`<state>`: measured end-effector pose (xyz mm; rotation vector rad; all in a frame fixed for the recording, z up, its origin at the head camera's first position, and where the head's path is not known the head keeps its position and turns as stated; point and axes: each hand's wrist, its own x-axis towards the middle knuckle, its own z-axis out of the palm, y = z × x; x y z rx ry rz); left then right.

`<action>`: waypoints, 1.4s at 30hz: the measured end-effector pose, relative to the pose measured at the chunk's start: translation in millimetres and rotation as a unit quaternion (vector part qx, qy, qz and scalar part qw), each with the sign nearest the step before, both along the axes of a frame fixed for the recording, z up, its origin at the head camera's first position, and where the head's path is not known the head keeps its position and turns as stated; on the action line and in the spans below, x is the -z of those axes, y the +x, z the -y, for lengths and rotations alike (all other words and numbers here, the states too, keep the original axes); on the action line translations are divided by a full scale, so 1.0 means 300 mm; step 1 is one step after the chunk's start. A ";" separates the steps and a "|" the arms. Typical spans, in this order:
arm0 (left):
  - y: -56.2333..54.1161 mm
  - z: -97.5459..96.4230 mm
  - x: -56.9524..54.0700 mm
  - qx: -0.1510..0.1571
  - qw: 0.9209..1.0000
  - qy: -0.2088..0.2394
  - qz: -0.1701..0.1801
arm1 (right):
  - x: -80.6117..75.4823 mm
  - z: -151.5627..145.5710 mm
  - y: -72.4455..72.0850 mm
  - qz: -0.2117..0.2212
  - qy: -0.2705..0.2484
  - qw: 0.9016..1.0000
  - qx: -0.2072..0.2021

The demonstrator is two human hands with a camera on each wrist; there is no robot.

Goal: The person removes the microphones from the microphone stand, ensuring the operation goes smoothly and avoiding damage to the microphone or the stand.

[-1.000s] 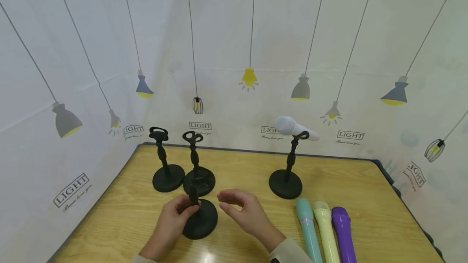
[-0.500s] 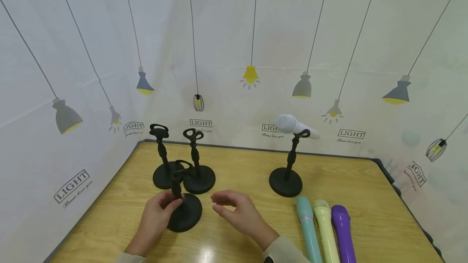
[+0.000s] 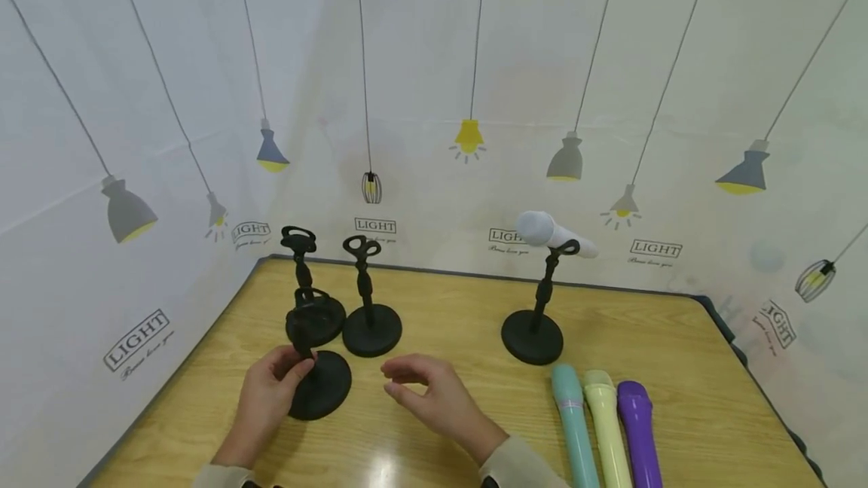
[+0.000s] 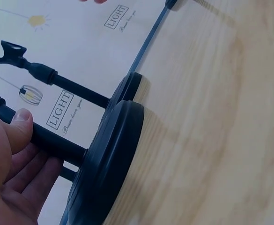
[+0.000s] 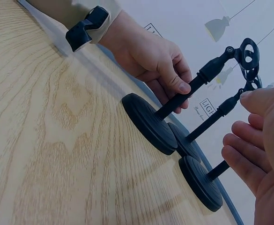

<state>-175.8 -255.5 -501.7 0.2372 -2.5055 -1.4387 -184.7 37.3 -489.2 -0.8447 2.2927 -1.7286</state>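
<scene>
My left hand (image 3: 261, 394) grips the stem of a black desktop microphone stand (image 3: 327, 390), thumb and fingers round the pole in the left wrist view. The stand's round base (image 4: 115, 154) is low at the tabletop; the head view does not show whether it touches. My right hand (image 3: 437, 401) is held to the right of this stand, fingers loosely bent, with nothing in it. Behind the held stand are two more black microphone stands, one at the far left (image 3: 303, 273) and one beside it (image 3: 371, 331), both with bare clips. The held stand's top partly covers the far-left one.
A white microphone (image 3: 556, 234) rests tilted in the clip of another stand (image 3: 532, 337) at the back right. Turquoise (image 3: 575, 428), pale yellow (image 3: 606, 420) and purple (image 3: 639, 428) microphones lie side by side at the front right. A printed backdrop (image 3: 420, 59) encloses the wooden table (image 3: 447, 307).
My left hand has shifted the gripped microphone stand leftward, from in front of the second stand to in front of the far-left one. My right hand has drifted slightly left, still holding nothing.
</scene>
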 end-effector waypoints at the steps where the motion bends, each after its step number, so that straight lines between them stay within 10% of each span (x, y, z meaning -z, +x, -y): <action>1: 0.000 0.006 0.000 -0.004 1.000 -0.002 0.001 | -0.001 0.001 0.002 0.002 0.001 1.000 0.001; 23: -0.010 0.070 -0.001 -0.080 0.996 -0.033 -0.037 | 0.000 -0.004 0.006 0.005 0.005 1.000 -0.002; 42: 0.028 0.073 -0.009 -0.092 0.991 -0.092 0.025 | 0.000 -0.033 0.010 0.004 0.019 1.000 0.009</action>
